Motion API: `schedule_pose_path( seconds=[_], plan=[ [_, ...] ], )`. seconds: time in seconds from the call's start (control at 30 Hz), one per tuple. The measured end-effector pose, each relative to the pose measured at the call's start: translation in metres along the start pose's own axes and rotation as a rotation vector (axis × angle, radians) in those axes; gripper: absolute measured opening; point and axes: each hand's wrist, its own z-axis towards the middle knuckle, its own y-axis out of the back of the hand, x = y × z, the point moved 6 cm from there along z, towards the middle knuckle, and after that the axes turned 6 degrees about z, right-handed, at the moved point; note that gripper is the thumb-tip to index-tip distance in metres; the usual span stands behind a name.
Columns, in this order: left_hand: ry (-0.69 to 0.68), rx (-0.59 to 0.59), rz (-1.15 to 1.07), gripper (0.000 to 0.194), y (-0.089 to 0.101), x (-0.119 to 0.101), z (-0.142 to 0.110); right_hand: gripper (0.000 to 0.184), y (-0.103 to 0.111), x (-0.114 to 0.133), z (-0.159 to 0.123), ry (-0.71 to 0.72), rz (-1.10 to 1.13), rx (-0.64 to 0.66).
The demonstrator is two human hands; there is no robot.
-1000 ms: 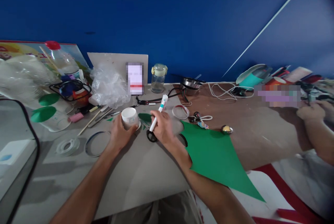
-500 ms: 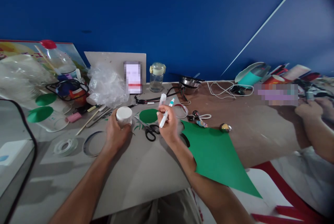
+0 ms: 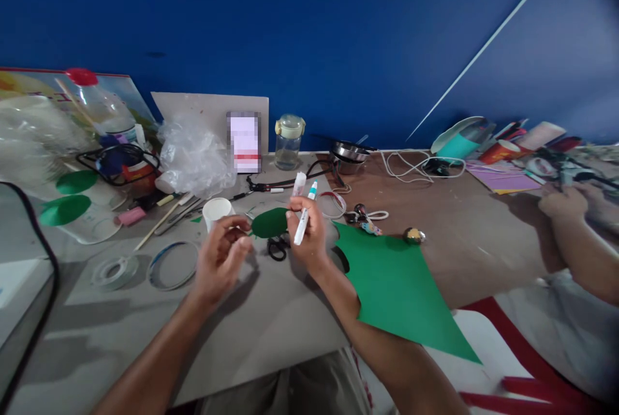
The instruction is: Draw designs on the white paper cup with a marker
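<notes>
My right hand [image 3: 309,234] is closed on a white marker pen [image 3: 302,225] with a teal end. Its thumb and finger also pinch the right edge of a green paper disc [image 3: 268,223], lifted above the table. Beside the disc's left edge is my left hand [image 3: 223,257], thumb and fingers apart, holding nothing. A white paper cup [image 3: 216,210] stands upright just behind the left hand. Under the disc lie black-handled scissors [image 3: 277,249], their blades mostly hidden. A green paper sheet [image 3: 401,286] with a cut edge lies to the right, partly under my right forearm.
A clear tape roll [image 3: 115,272] and a ring-shaped band [image 3: 173,265] lie at left. Behind stand a glass jar [image 3: 289,144], a phone [image 3: 244,143] and a crumpled plastic bag [image 3: 196,154]. Another person's hands [image 3: 563,205] are at far right.
My left hand has let go of the white cup, which now stands on the table, and opened. My right hand has lifted the green disc off the table, still holding the marker pen.
</notes>
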Motion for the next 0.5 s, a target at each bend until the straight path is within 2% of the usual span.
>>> schedule_pose_path(
  seconds=[0.1,0.17,0.2,0.33,0.4,0.5],
  plan=[
    [0.206,0.092,-0.177,0.042,-0.019,0.008,0.000,0.023,-0.002,0.004,-0.001,0.006,-0.011,0.038],
    [0.316,0.151,-0.174,0.048,-0.028,0.012,-0.001,0.024,-0.006,0.007,-0.003,0.016,-0.009,0.094],
    [0.349,0.164,-0.144,0.046,-0.030,0.012,-0.001,0.025,-0.009,0.008,-0.004,0.027,-0.003,0.125],
    [0.392,0.148,-0.008,0.026,-0.025,0.010,0.000,0.028,-0.017,0.007,-0.007,0.024,0.023,0.213],
    [0.412,0.141,-0.011,0.027,-0.023,0.011,0.001,0.030,-0.016,0.005,-0.007,0.013,0.031,0.212],
    [0.441,0.114,-0.096,0.029,-0.020,0.016,0.004,0.031,-0.014,0.008,-0.006,0.084,-0.027,0.218]
  ],
)
